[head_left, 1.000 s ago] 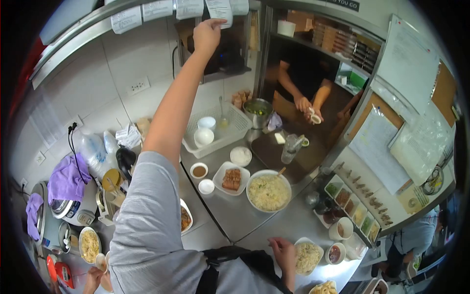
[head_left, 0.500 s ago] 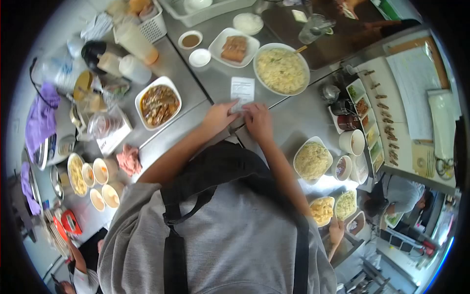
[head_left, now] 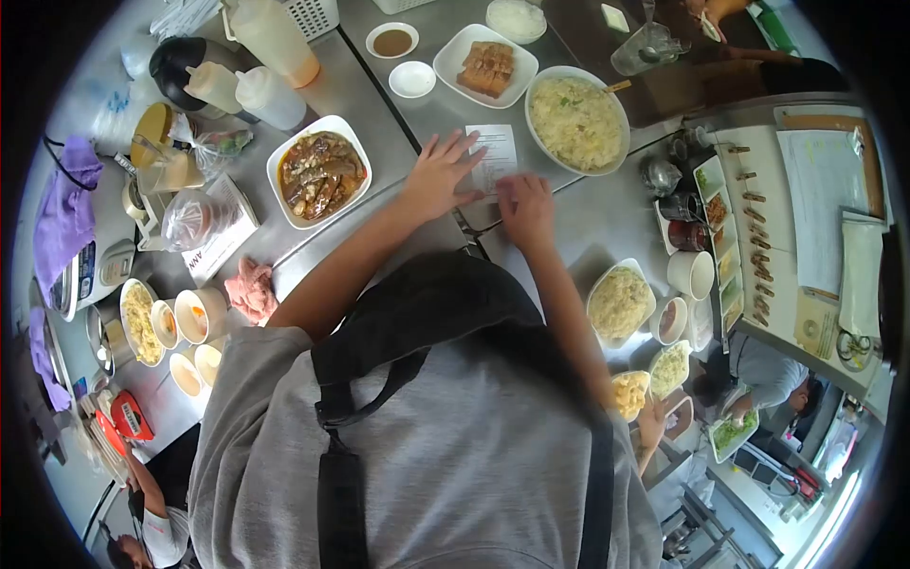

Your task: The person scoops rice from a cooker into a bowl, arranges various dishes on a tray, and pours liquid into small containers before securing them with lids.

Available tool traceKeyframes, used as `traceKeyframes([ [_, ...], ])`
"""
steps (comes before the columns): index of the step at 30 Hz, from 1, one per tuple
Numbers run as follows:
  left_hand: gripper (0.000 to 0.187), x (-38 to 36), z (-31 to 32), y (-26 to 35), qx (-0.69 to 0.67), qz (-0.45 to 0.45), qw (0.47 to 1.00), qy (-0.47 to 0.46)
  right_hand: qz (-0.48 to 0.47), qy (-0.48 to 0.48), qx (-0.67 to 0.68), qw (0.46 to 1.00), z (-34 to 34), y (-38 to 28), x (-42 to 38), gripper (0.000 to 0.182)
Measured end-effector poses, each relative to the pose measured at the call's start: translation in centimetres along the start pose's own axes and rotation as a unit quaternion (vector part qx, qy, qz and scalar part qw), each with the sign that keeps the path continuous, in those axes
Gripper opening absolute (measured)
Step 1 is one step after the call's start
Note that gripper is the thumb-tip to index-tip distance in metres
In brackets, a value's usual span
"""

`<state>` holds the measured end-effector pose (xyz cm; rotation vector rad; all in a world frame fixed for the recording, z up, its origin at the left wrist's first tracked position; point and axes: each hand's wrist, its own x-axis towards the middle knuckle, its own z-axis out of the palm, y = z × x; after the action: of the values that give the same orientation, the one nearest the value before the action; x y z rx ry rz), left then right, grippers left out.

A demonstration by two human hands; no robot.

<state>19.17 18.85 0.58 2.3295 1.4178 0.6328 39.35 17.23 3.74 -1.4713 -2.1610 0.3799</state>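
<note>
A white printed slip (head_left: 493, 155) lies on the steel counter between my hands. My left hand (head_left: 442, 176) is spread open, fingers apart, at the slip's left edge. At the slip's lower right rests my right hand (head_left: 526, 204), its fingers bent; whether they pinch the paper's edge is unclear. Beyond the slip are a square plate of sliced browned food (head_left: 485, 71) and a big round bowl of pale yellow food (head_left: 578, 123). Left of my left hand stands a square bowl of dark stew (head_left: 321, 176).
Squeeze bottles (head_left: 270, 98), a pink cloth (head_left: 251, 290) and paper cups (head_left: 199, 316) stand left. To the right are a rice dish (head_left: 621, 305), a white cup (head_left: 691, 274) and a condiment rack (head_left: 718, 232). Another person's hand (head_left: 651, 424) is at the lower right; other people work nearby.
My left hand has opened and moved off the slip to its left, fingers spreading. More of the slip shows. The view has shifted, and a tray of greens shows more at the lower right.
</note>
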Motion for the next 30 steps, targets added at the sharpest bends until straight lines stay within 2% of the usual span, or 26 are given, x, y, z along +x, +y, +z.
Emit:
traceKeyframes([
  [2,0.073,0.2,0.1,0.4,0.001,0.006,1.0,0.001,0.018,-0.011,-0.003,1.0,-0.6,-0.5,0.2,0.008],
  [5,0.075,0.3,-0.1,0.0,0.023,0.034,0.999,0.001,-0.011,0.036,-0.027,0.999,1.1,1.0,-0.3,0.009],
  [6,0.075,0.3,0.0,-0.4,0.021,0.042,0.999,0.004,-0.053,0.033,-0.025,0.998,1.3,1.5,-0.5,0.009],
  [12,0.071,0.6,-0.2,1.1,0.07,0.044,0.997,-0.007,0.026,0.116,0.03,0.992,1.0,0.2,-2.2,0.01],
  [16,0.07,0.4,-0.3,1.0,0.086,0.044,0.995,-0.022,0.0,0.113,0.034,0.993,1.2,0.9,-2.3,0.011],
  [21,0.074,0.2,-0.1,0.4,0.052,0.035,0.998,-0.014,0.022,0.097,0.028,0.995,0.9,0.2,-2.0,0.009],
  [24,0.075,0.2,-0.2,0.1,0.015,0.033,0.999,-0.012,0.004,0.096,0.021,0.995,1.1,0.1,-1.7,0.008],
  [30,0.078,0.2,-0.3,0.0,0.002,0.015,1.0,-0.023,-0.026,0.028,-0.007,0.999,0.9,0.2,-0.1,0.008],
])
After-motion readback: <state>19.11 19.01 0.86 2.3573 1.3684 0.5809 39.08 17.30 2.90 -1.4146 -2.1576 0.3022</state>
